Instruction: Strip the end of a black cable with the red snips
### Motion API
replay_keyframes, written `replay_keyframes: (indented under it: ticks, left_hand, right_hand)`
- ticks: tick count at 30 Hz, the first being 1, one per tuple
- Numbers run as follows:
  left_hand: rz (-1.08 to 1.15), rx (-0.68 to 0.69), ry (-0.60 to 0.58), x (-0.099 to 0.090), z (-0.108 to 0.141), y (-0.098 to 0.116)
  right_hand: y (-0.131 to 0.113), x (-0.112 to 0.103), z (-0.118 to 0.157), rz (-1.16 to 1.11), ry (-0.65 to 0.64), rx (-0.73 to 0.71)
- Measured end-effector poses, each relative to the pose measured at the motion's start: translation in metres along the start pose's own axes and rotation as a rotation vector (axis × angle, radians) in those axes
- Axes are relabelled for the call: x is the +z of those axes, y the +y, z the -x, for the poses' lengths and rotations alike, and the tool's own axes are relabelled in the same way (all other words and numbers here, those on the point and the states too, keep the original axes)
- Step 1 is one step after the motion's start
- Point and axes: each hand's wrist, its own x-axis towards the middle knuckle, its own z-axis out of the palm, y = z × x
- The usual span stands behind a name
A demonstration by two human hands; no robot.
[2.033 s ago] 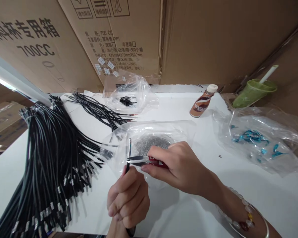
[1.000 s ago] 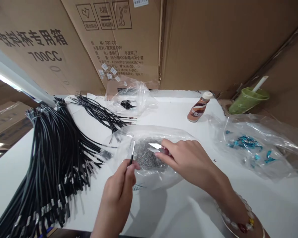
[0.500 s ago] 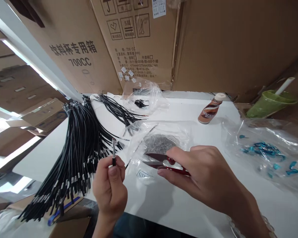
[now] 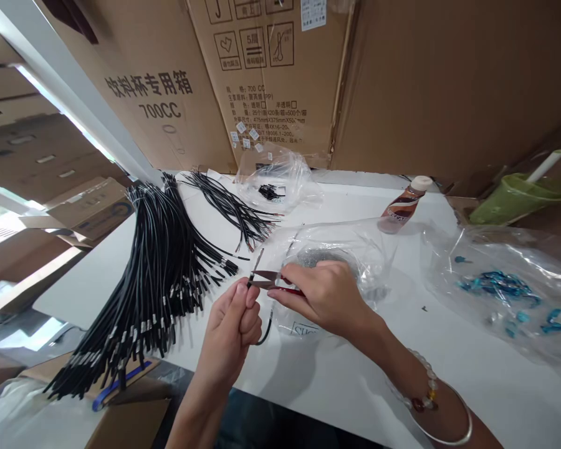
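My left hand point(image 4: 236, 318) is closed around a black cable point(image 4: 265, 333), whose stripped, lighter end point(image 4: 258, 259) sticks up above the fingers. My right hand point(image 4: 325, 299) grips red-handled thread snips point(image 4: 287, 290). Their two blades lie on either side of the cable end, just above my left fingertips. Behind my right hand is a clear plastic bag point(image 4: 369, 249) with a mass of small grey metal pieces point(image 4: 315, 255), partly hidden by the hand. To the left hangs a thick bundle of black cables point(image 4: 154, 262) with silvery bands near their lower ends.
A smaller cable bunch point(image 4: 229, 202) and a bag of small black parts point(image 4: 271, 192) lie at the back. Right of them are a brown drink bottle point(image 4: 402, 206), a green cup point(image 4: 509, 196) and a bag of blue pieces point(image 4: 500, 288). Cardboard boxes point(image 4: 280, 75) wall the table's rear.
My right hand has moved left, bringing the snips to the cable end. My left hand has shifted right and slightly up with the cable. The view has turned a little.
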Motion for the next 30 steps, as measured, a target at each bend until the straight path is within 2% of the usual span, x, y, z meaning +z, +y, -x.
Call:
replay_keyframes:
  ticks: [4,9,14,18,21,25,27,30]
  left_hand:
    - [-0.008,-0.055,-0.026,0.000,-0.004,-0.001]
    - [-0.051,-0.121,-0.062,-0.003,-0.016,-0.005]
    - [-0.137,-0.288,-0.164,-0.005,-0.037,-0.012]
    - [-0.278,-0.358,-0.209,-0.005,-0.050,-0.013]
    - [-0.436,-0.243,-0.147,-0.007,-0.053,-0.011]
    - [-0.721,0.072,0.009,-0.015,-0.052,-0.007]
    - [-0.855,0.170,0.014,-0.020,-0.051,-0.005]
    - [-0.955,0.253,-0.039,-0.029,-0.044,0.003]
  right_hand:
    - [0.002,0.002,0.000,0.019,-0.069,0.060]
    - [0.011,0.001,-0.002,0.028,-0.248,0.165]
    - [0.029,-0.012,-0.006,-0.063,-0.456,0.279]
    - [0.038,-0.026,-0.008,-0.080,-0.529,0.340]
    - [0.041,-0.039,-0.005,-0.041,-0.543,0.414]
    - [0.040,-0.060,0.000,-0.026,-0.539,0.492]
    - [0.037,-0.067,0.001,-0.039,-0.554,0.480]
    - [0.029,-0.072,0.001,-0.104,-0.591,0.429]
